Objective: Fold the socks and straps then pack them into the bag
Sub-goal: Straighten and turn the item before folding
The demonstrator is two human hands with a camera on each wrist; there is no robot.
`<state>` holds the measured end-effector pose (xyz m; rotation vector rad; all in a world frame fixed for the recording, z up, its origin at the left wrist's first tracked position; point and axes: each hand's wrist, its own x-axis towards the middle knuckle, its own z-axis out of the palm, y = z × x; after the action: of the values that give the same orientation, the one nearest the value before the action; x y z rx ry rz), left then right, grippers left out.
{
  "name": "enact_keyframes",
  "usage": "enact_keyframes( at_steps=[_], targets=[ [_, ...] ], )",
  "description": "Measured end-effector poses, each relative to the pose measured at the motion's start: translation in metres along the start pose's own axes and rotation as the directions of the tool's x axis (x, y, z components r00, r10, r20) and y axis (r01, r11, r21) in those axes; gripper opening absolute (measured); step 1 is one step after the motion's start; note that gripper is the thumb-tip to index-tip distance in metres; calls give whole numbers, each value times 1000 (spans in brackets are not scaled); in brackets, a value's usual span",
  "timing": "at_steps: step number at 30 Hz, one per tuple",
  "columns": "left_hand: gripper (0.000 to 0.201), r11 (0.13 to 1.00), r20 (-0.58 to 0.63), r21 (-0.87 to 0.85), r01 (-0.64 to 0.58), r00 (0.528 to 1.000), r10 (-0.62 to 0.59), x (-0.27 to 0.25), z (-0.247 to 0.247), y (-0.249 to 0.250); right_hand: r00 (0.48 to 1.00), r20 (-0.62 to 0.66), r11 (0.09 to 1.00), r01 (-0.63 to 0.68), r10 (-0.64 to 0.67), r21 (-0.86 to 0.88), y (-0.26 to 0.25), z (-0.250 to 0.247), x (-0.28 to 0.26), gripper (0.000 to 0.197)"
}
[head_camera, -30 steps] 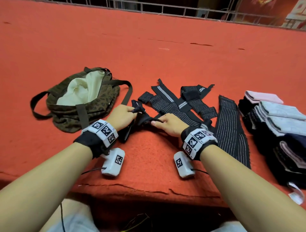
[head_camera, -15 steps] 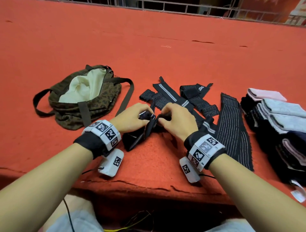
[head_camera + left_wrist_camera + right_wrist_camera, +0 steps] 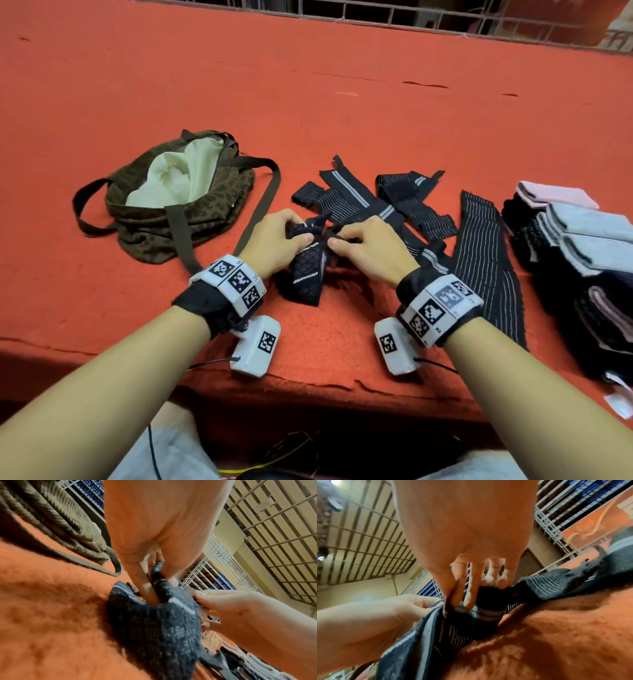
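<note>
Near desk (image 3: 102,301) edge: left hand (image 3: 274,243) and right hand (image 3: 371,251) both pinch dark patterned sock (image 3: 308,274), each grip clamped on its upper end, lower end resting on desk. Just beyond sock: loose black straps (image 3: 356,202), one lying under right hand. Left of sock: open bag (image 3: 178,195). Right of sock, well apart: sock stack (image 3: 575,246). Risks, as judged: thin pinch slips, fold springs open; right fingers snag strap beneath, dragging it along.
</note>
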<state>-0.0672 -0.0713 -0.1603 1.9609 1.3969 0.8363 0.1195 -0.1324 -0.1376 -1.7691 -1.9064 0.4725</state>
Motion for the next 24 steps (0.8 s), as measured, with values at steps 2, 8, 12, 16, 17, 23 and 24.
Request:
enact_keyframes(
  at_steps=[2,8,12,16,17,23,24],
  targets=[
    [14,999,-2,37,18,1000,-18,-1,1,3,997,30,994,-70,68,86,-1,-2,1,37],
    [13,986,90,127,109,989,-120,9,-9,-11,960,171,926,-261,220,273,14,-17,-2,36],
    [5,994,179,-40,103,979,-94,3,-5,12,978,35,931,-207,206,300,9,-21,-2,32],
    [52,995,218,93,-20,976,0,-1,3,25,979,106,871,-204,175,447,7,-18,-4,49],
    [48,987,177,146,-65,983,38,-2,4,27,976,98,852,-218,195,476,7,-19,-3,52],
    [26,1000,176,-9,22,984,-20,-2,-5,30,925,-48,753,-276,378,598,16,-21,15,24],
    [27,998,191,-10,57,980,-54,-3,-5,31,904,-26,709,-316,426,631,13,-22,16,20]
  ],
)
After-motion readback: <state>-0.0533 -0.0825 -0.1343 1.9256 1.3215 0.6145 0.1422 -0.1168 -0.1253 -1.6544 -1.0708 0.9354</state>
